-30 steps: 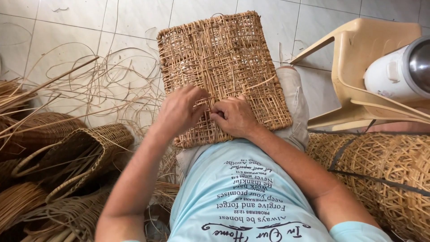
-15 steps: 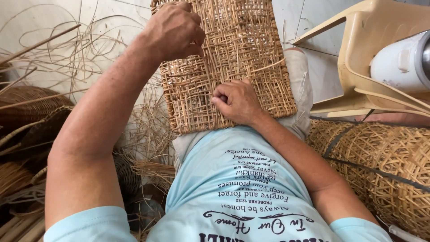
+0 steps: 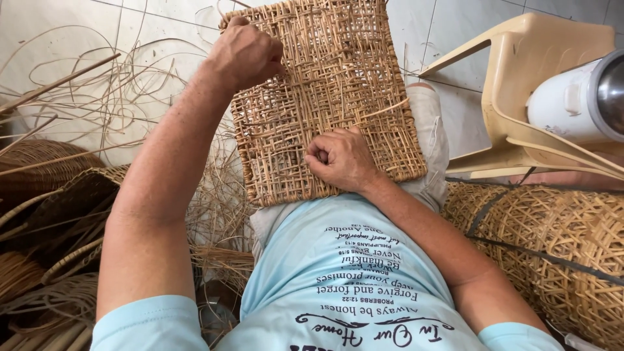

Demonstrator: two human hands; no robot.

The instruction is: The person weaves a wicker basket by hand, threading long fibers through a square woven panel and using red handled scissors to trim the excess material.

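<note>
Left hand (image 3: 244, 55) gripped the woven mat's (image 3: 325, 97) top edge, right hand (image 3: 341, 159) pinched a strand; yanking could've snapped it.

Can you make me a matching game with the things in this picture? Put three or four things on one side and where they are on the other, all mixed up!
Things:
1. left hand
2. right hand
3. white jug
4. loose rattan strips

Places:
A. sitting on the beige plastic chair
B. spread over the tiled floor
C. at the top left edge of the woven mat
D. closed in a fist on the lower middle of the woven mat

Pairs: 1-C, 2-D, 3-A, 4-B
</note>
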